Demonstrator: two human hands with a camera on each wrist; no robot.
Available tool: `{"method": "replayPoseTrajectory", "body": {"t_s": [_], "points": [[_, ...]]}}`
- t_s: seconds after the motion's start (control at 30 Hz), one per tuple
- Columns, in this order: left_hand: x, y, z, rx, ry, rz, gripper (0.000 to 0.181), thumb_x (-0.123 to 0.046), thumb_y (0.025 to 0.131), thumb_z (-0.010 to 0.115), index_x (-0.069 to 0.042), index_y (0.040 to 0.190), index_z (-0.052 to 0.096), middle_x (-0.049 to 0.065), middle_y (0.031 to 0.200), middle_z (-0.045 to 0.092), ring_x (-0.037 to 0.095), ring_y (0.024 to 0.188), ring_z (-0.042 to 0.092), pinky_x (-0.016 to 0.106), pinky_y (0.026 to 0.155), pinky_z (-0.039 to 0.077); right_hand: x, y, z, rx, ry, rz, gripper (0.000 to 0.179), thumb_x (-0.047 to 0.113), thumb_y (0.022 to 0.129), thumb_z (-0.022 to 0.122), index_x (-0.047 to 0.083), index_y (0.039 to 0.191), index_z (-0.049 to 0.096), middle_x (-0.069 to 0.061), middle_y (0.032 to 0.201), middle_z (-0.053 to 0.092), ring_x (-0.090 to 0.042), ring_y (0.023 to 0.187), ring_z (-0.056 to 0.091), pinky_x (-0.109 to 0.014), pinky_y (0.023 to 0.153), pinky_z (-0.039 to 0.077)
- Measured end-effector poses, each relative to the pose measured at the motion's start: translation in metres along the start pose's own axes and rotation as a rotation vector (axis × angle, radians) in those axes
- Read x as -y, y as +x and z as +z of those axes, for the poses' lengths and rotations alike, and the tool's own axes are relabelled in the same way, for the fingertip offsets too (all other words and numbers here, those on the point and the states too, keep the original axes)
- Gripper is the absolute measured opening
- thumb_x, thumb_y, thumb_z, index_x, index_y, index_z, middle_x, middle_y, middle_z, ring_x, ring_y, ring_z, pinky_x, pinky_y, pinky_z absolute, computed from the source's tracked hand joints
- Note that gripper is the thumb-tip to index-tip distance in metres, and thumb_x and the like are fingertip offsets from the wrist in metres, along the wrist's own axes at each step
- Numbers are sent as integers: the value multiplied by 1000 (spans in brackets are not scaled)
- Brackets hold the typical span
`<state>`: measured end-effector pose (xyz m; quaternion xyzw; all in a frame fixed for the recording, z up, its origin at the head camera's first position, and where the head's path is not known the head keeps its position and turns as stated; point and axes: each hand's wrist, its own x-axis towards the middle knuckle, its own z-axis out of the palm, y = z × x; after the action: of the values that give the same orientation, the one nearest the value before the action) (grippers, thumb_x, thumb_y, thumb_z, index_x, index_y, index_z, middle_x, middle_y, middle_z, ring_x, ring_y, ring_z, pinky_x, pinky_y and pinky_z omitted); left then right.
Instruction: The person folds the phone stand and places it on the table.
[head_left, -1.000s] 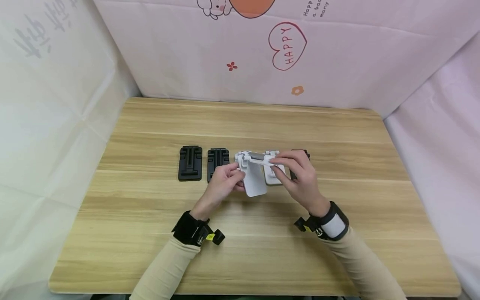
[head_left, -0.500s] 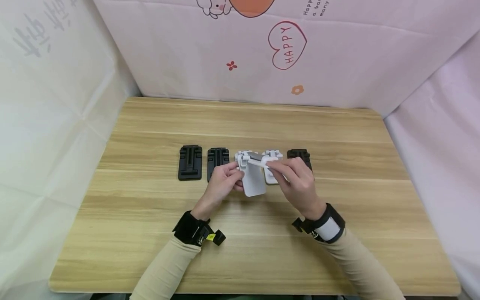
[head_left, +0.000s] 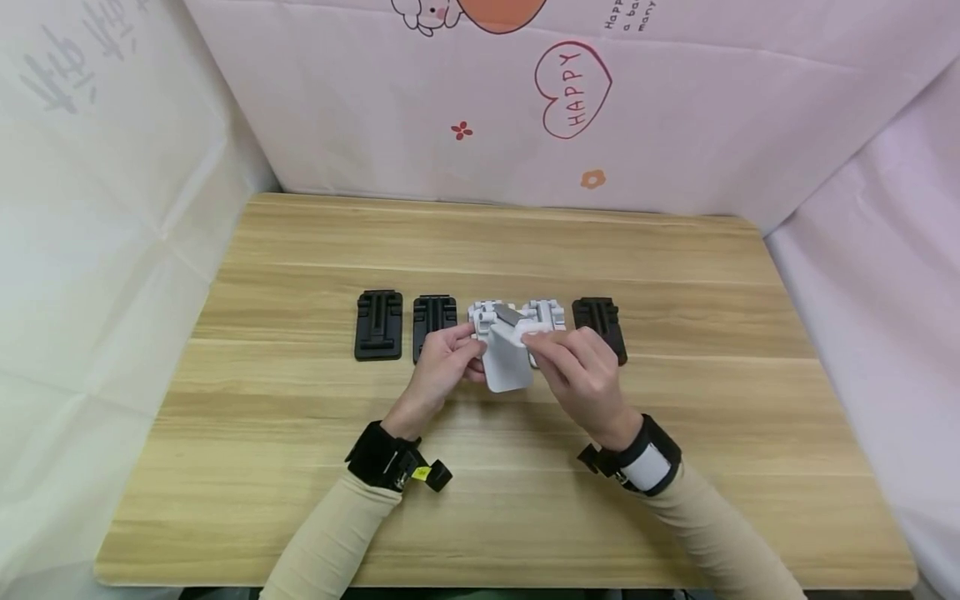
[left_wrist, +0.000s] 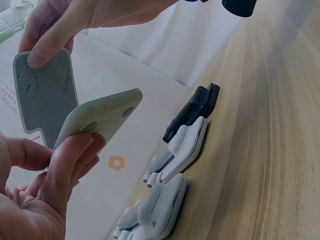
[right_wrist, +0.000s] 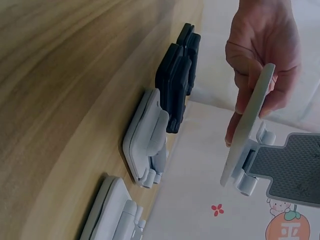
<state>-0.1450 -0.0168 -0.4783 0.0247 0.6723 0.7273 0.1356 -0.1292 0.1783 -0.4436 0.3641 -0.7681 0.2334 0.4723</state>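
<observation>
A white folding phone stand (head_left: 507, 365) is held above the table, partly unfolded. My left hand (head_left: 444, 367) grips its flat base near the hinge, thumb on one face and fingers on the other. My right hand (head_left: 587, 377) pinches the far edge of the stand's hinged plate. In the left wrist view, the plate's grey textured pad (left_wrist: 47, 95) is under the right thumb, and the base (left_wrist: 107, 112) shows round feet. The right wrist view shows the plate (right_wrist: 295, 167) angled away from the base, joined by a hinge (right_wrist: 250, 170).
On the wooden table (head_left: 480, 517), a row of folded phone stands lies behind the hands: a black stand (head_left: 378, 325), another black stand (head_left: 434, 317), two white stands, one (head_left: 545, 312) partly covered, and a black stand (head_left: 600, 325) at right. Printed cloth (head_left: 360, 108) hangs behind.
My right hand has moved left and slightly toward me, swinging the pinched plate down toward the base. The left hand has stayed nearly still. More of the right-hand black stand shows.
</observation>
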Motion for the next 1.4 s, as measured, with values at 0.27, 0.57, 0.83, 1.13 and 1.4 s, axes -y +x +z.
{"method": "replayPoseTrajectory", "body": {"t_s": [0.27,0.57,0.83,1.13,1.4], "points": [[1,2,-2,-12,-84,-1,37,-9,88,56,0,124,60,17,93,72,19,64,66,28,56,58,11,-10,3,81,-16,-18,15,5,80,69,5,94,74,-7,80,68,-18,66,56,-28,51,48],[-2,2,-3,-14,-135,-12,38,-7,89,56,2,125,58,18,92,72,18,63,67,29,56,58,19,-22,8,113,11,-35,19,4,76,72,5,95,74,-6,82,68,-18,70,58,-27,53,48],[-3,1,-3,-6,-191,-24,39,-4,88,55,5,126,56,17,87,72,16,62,66,24,53,57,22,-30,8,171,8,-6,24,6,74,74,7,98,73,-4,83,68,-16,70,55,-25,51,44],[-4,0,-4,6,-151,-18,41,-6,89,54,4,129,54,19,95,71,18,65,66,30,60,59,23,-32,11,111,53,30,21,10,74,73,7,95,73,-5,88,68,-17,75,58,-28,57,46],[-4,2,-8,14,-147,-12,41,-9,91,53,4,130,53,19,98,71,17,65,66,29,59,58,28,-8,2,-52,302,338,8,-2,78,64,-8,84,66,-19,85,62,-27,82,56,-30,74,48]]}}
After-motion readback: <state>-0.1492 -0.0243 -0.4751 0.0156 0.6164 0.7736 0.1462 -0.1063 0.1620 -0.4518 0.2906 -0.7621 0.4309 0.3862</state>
